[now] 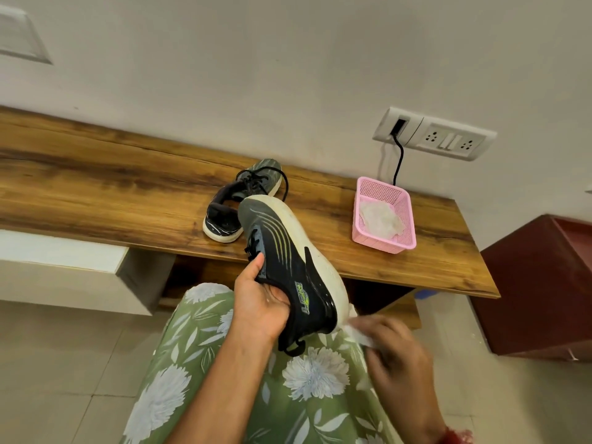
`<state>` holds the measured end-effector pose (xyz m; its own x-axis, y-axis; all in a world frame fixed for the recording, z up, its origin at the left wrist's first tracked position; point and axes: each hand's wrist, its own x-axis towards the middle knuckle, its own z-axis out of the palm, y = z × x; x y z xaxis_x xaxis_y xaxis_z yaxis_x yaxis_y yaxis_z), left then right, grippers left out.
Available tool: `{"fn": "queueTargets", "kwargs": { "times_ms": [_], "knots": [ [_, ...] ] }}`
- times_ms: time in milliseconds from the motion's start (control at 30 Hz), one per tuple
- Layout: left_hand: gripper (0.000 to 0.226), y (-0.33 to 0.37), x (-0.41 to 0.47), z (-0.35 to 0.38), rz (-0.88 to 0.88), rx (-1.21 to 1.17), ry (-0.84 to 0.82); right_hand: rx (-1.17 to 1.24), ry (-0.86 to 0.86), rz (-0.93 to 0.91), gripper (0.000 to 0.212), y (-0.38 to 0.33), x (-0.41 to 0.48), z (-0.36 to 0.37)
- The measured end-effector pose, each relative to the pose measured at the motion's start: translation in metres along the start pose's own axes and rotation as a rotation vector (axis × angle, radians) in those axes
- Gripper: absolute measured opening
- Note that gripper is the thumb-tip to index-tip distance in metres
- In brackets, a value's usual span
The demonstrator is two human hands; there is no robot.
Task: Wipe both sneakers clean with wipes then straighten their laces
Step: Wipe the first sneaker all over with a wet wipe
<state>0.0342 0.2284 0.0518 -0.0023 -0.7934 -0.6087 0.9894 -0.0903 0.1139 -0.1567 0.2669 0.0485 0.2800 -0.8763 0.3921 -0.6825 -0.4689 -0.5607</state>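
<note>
A black sneaker with a white sole (290, 264) is tilted on its side above my lap, toe pointing away. My left hand (261, 298) grips it at the collar, fingers inside the opening and thumb on the upper. My right hand (392, 342), blurred, pinches a white wipe (360, 333) against the heel end of the white sole. The second sneaker (238, 203), dark with loose black laces, lies on the wooden shelf (96, 174) behind it.
A pink plastic basket (384, 216) holding crumpled wipes stands on the right part of the shelf. A black cable hangs from a wall socket (435, 134) above it. A dark red cabinet (541, 283) stands at the right, a white unit (70, 267) at the left.
</note>
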Motion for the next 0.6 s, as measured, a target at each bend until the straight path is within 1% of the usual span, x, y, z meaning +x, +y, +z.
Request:
{"fn": "queueTargets", "kwargs": {
  "times_ms": [67, 100, 133, 267, 333, 400, 500, 600],
  "knots": [
    [0.027, -0.001, 0.0, -0.001, -0.001, 0.02, 0.003, 0.089, 0.188, 0.034, 0.034, -0.01, 0.011, -0.003],
    [0.027, -0.003, 0.0, 0.0, -0.01, 0.019, 0.005, 0.129, 0.254, 0.046, 0.034, -0.013, 0.014, -0.001],
    [0.027, -0.004, 0.0, 0.0, -0.018, 0.014, 0.009, 0.155, 0.277, 0.05, 0.033, -0.015, 0.016, 0.003],
    [0.028, -0.003, 0.002, 0.0, -0.029, -0.027, 0.004, 0.167, 0.155, 0.072, 0.032, -0.011, -0.001, 0.029],
    [0.027, -0.003, 0.003, -0.001, -0.028, -0.022, 0.0, 0.182, 0.136, 0.1, 0.03, -0.007, -0.011, 0.037],
    [0.027, -0.003, 0.003, -0.002, -0.032, -0.017, 0.009, 0.223, 0.127, 0.16, 0.026, -0.003, -0.016, 0.041],
    [0.026, -0.005, 0.003, -0.001, -0.029, 0.014, 0.029, 0.239, 0.092, 0.253, 0.031, 0.003, -0.018, 0.045],
    [0.026, -0.004, 0.006, -0.002, -0.008, 0.052, 0.019, 0.254, -0.003, 0.336, 0.027, 0.008, -0.016, 0.047]
  ]
}}
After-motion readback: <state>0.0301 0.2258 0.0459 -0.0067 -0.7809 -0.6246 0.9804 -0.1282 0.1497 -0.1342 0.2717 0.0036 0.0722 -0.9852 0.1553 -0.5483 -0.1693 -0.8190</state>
